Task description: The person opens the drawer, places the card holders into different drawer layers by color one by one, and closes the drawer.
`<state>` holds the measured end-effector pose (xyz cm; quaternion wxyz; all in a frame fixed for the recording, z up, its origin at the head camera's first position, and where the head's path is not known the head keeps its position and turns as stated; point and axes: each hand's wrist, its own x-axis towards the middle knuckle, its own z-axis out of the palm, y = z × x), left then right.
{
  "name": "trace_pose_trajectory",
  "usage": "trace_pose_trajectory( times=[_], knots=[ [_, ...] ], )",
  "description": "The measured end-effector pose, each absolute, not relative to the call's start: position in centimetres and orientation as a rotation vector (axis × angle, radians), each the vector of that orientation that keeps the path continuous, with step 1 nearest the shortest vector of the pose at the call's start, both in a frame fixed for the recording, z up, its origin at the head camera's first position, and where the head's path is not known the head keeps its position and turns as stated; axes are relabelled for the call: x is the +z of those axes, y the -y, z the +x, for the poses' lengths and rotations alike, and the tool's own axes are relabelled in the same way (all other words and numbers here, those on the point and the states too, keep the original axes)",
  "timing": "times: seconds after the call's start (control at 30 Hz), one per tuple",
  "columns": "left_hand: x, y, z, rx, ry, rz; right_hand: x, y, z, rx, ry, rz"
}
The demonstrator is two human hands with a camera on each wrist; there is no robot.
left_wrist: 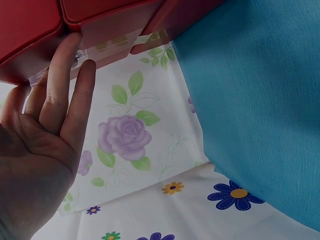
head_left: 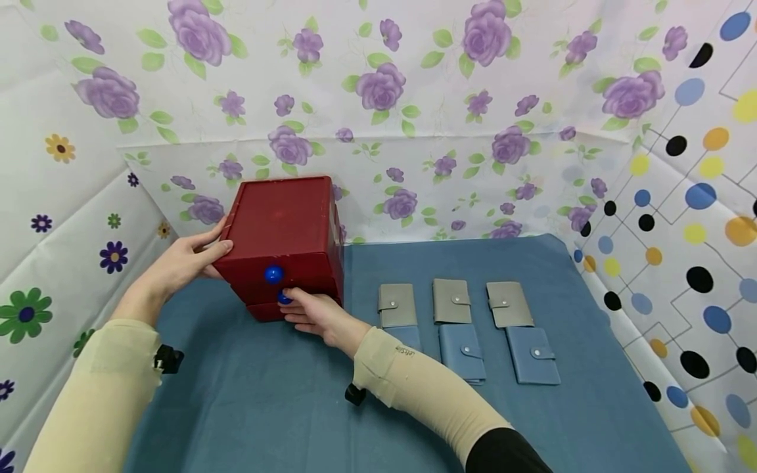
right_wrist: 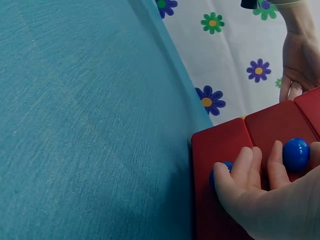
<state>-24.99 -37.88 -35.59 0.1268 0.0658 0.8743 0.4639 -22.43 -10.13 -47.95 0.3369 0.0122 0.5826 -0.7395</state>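
A red box (head_left: 280, 217) with drawer fronts and round blue knobs stands at the back left of the table. My left hand (head_left: 186, 259) rests against its left side, thumb at the front top corner; in the left wrist view its fingers (left_wrist: 57, 95) are nearly straight and touch the red panels. With thumb and index finger my right hand (head_left: 319, 318) pinches a middle blue knob (right_wrist: 296, 154). The upper blue knob (head_left: 274, 274) sits above it, and a lower knob (right_wrist: 215, 179) is mostly hidden behind the fingers.
Grey card holders (head_left: 452, 301) lie in a row on the blue tablecloth (head_left: 266, 401), right of the box. Blue card holders (head_left: 533, 355) lie in front of them; my right forearm partly covers the leftmost. Patterned cloth walls (head_left: 414, 164) enclose the back and sides.
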Motion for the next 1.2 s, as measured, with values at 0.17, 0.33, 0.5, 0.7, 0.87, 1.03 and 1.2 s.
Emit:
trace_pose_trajectory(
  times=[0.17, 0.33, 0.5, 0.7, 0.87, 1.03, 1.2],
  knots=[
    [-35.6, 37.8, -25.0, 1.358, -2.543, 0.196, -48.0, 10.1, -22.3, -1.925, -1.516, 0.022],
    [-35.6, 37.7, -24.9, 1.362, -2.544, 0.205, -48.0, 10.0, -22.2, -1.923, -1.512, 0.024],
    [-35.6, 37.6, -24.9, 1.34, -2.559, 0.197, -48.0, 9.7, -22.0, -1.896, -1.535, 0.002],
    [-35.6, 37.8, -25.1, 1.315, -2.561, 0.183, -47.6, 9.3, -21.1, -1.85, -1.571, -0.061],
    [-35.6, 37.7, -25.1, 1.332, -2.544, 0.184, -47.3, 9.2, -20.4, -1.854, -1.566, -0.067],
    [-35.5, 37.7, -25.0, 1.351, -2.533, 0.197, -47.0, 8.9, -19.9, -1.838, -1.582, -0.07],
    [-35.5, 37.7, -24.9, 1.36, -2.528, 0.197, -46.8, 8.6, -19.3, -1.799, -1.631, -0.094]
  ],
)
